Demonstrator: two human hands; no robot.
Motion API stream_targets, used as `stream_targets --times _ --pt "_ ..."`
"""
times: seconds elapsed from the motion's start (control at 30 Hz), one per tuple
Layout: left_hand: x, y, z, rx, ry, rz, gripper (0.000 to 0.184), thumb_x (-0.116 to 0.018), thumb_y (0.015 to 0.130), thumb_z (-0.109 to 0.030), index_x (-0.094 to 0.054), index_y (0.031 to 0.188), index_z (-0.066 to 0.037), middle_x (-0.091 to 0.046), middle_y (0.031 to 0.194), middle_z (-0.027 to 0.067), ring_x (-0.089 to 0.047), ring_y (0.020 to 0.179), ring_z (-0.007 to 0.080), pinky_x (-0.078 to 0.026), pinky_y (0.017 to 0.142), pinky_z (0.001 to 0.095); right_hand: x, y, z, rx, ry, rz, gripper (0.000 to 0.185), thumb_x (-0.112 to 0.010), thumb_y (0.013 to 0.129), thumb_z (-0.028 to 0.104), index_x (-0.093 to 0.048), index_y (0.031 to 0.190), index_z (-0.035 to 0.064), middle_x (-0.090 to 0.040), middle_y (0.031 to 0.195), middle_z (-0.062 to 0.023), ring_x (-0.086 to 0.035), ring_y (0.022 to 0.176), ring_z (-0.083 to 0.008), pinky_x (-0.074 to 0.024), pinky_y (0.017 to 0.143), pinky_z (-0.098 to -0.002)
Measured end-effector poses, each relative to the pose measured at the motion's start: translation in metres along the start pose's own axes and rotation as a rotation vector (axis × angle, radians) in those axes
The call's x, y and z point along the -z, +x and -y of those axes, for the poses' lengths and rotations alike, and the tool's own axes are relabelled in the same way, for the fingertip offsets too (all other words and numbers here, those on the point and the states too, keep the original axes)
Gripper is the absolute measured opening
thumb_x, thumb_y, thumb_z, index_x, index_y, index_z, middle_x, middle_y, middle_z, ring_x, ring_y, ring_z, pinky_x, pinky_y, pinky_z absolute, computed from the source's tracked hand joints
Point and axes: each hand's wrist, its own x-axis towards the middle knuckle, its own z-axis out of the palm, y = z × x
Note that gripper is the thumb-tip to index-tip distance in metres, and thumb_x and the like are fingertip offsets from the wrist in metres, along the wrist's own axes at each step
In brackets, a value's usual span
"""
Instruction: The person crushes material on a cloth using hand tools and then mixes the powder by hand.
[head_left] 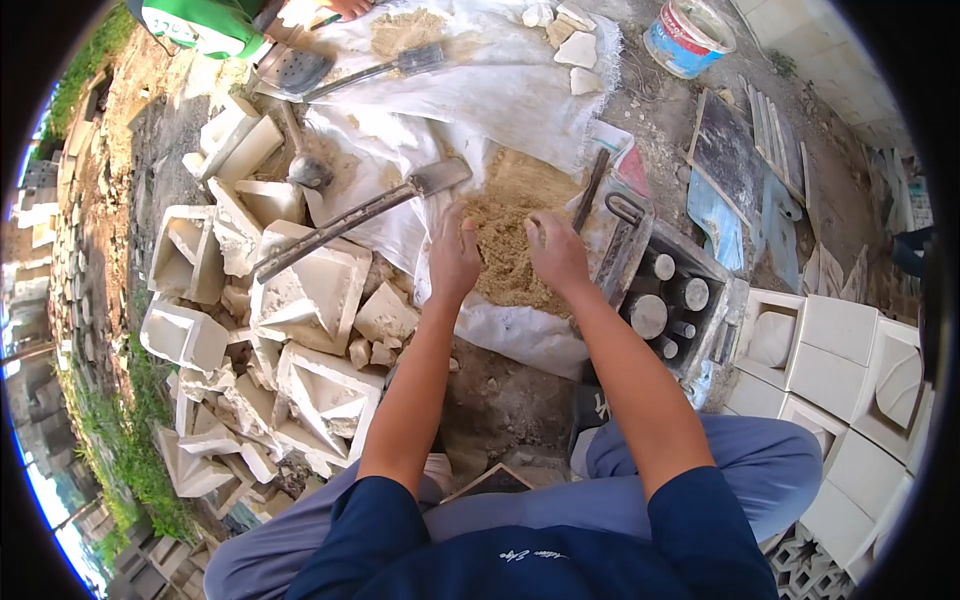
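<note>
A heap of damp, crumbly sandy mix [510, 222] lies on a white woven sheet [530, 335] in front of me. My left hand [455, 258] is at the heap's left edge, its fingers pointing away from me and looking loosely stretched. At the right side my right hand [560, 252] has its fingers curled in over the mix; what they hold, if anything, is hidden. Beyond my left hand a flat-bladed shovel [440, 177] lies with its long handle across broken blocks. A dark bar [592, 190] rests just past my right hand.
Broken pale blocks [310, 285] are piled at left. A metal mould with round cylinders [720, 268] stands at right, near stacked blocks [835, 345]. A bucket [685, 40], another shovel [420, 58] and a person in green [205, 25] are at the far side.
</note>
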Motion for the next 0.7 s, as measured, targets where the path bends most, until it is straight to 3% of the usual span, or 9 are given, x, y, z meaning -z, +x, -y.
stream_targets --times 0.03,0.1,0.2,0.3,0.5,0.6,0.7 --pt "-0.008 -0.003 0.013 0.004 0.003 0.006 0.035 -0.046 0.104 -0.016 -0.055 0.132 0.003 -0.058 0.135 0.0253 -0.053 0.129 0.0429 -0.041 0.108 0.0497 -0.013 0.009 -0.005 -0.007 0.003 0.004 0.03 -0.056 0.099 0.026 -0.066 0.114 0.0024 -0.067 0.116 -0.015 -0.06 0.117 -0.034 -0.0447 0.107 -0.043" --pt "-0.021 -0.007 0.036 -0.167 0.138 -0.019 0.038 -0.046 0.104 -0.015 -0.052 0.136 0.004 -0.053 0.141 0.0254 -0.046 0.136 0.0416 -0.035 0.114 0.0483 -0.044 0.027 -0.017 0.033 -0.056 -0.246 0.042 -0.054 0.101 0.027 -0.055 0.134 0.0019 -0.057 0.137 -0.0192 -0.051 0.131 -0.0373 -0.0411 0.111 -0.0448" --pt "-0.021 -0.01 0.037 -0.158 0.178 0.011 0.039 -0.044 0.104 -0.015 -0.05 0.137 0.004 -0.052 0.143 0.0257 -0.043 0.139 0.0419 -0.032 0.117 0.0489 -0.083 0.038 -0.036 0.128 -0.167 -0.295 0.05 -0.054 0.101 0.026 -0.046 0.144 0.0014 -0.048 0.148 -0.022 -0.042 0.14 -0.0402 -0.0387 0.114 -0.0454" --pt "-0.024 -0.009 0.038 -0.156 0.174 -0.007 0.038 -0.043 0.105 -0.015 -0.051 0.136 0.004 -0.053 0.142 0.0252 -0.045 0.137 0.0422 -0.034 0.116 0.0495 -0.109 0.005 -0.03 0.084 -0.064 -0.282 0.051 -0.055 0.1 0.025 -0.046 0.144 0.0002 -0.049 0.147 -0.0234 -0.042 0.139 -0.0412 -0.037 0.115 -0.0459" --pt "-0.026 -0.01 0.036 -0.075 0.126 0.037 0.037 -0.043 0.105 -0.015 -0.053 0.136 0.001 -0.056 0.139 0.0243 -0.049 0.134 0.042 -0.037 0.115 0.0495 -0.115 -0.029 -0.01 0.012 0.051 -0.246 0.044 -0.059 0.097 0.019 -0.055 0.138 0.0021 -0.056 0.141 -0.0192 -0.053 0.13 -0.0368 -0.044 0.108 -0.0446" --pt "-0.028 -0.003 0.041 -0.202 0.133 0.074 0.037 -0.043 0.104 -0.015 -0.053 0.136 0.001 -0.054 0.142 0.0231 -0.047 0.136 0.0403 -0.034 0.117 0.0492 -0.103 -0.042 -0.007 0.028 0.165 -0.314 0.048 -0.06 0.097 0.018 -0.052 0.14 -0.0009 -0.052 0.144 -0.0216 -0.048 0.135 -0.0391 -0.0398 0.112 -0.0461" --pt "-0.033 0.011 0.039 -0.28 0.198 0.186 0.038 -0.045 0.103 -0.016 -0.054 0.136 0.001 -0.052 0.146 0.0207 -0.045 0.139 0.0381 -0.032 0.118 0.0479 -0.108 -0.06 -0.013 -0.059 -0.097 -0.4 0.053 -0.058 0.098 0.018 -0.044 0.144 -0.0037 -0.042 0.15 -0.0262 -0.037 0.142 -0.0437 -0.0341 0.116 -0.05"
